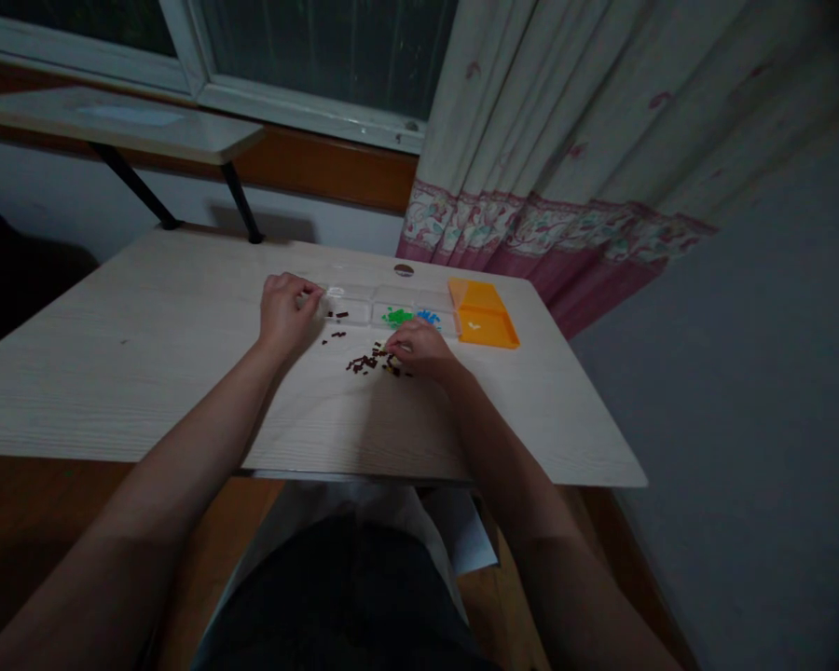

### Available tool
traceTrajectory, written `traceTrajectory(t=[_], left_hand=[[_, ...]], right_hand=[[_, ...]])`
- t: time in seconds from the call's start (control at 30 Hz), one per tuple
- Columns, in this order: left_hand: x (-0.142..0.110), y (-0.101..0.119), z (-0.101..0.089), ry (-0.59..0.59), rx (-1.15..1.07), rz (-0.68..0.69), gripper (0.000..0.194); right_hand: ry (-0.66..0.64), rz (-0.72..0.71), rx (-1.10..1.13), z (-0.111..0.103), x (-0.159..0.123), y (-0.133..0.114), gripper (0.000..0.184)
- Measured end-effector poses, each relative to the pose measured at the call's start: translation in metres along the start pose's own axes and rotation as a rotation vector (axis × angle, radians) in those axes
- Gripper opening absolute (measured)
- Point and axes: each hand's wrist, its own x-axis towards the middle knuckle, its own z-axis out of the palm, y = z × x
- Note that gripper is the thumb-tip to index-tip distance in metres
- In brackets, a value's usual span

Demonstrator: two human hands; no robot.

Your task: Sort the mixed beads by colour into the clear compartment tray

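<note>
Two bare hands over a pale wooden desk (146,373), both forearms stretched forward from the near side. Left hand (284,315) at the left end of a clear divided tray (355,300), thumb and forefinger brought together beside the rim; hold on the rim or on a small piece: cannot tell. Right hand (423,350) on the near side of the tray, low over the right part of a scattered heap of dark brown pieces (364,362), with a few pale yellowish bits among the brown. Thumb and forefinger of that hand drawn close together in a pinch; a piece between the tips: too small to tell. Inside the tray, a cluster of green pieces (395,317) toward the middle and blue pieces (429,317) farther right, both just beyond the right hand. A few more dark bits at the left end of the tray, near the left hand, plus some stray brown pieces (339,334) on the desk, between tray and heap. At the right end of the tray, an orange container (498,329) with several whitish pieces (474,326) inside. Near the desk's far edge, a small dark round object (404,270); at far left, a raised shelf (202,140) on black legs; at far right, a flowered curtain (531,219).
</note>
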Motion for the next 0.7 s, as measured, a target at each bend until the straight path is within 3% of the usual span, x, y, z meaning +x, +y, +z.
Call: traceTrajectory(t=[0.17,0.7], left_hand=[[0.004,-0.018,-0.004,0.050,0.035,-0.086,0.024],[0.002,-0.031,0.002,0.018,0.083,-0.068,0.024]], right_hand=[[-0.074,-0.102,0.038,-0.002,0.002,-0.005,0.011],[-0.080,-0.082,0.041,0.001,0.005,-0.006,0.012]])
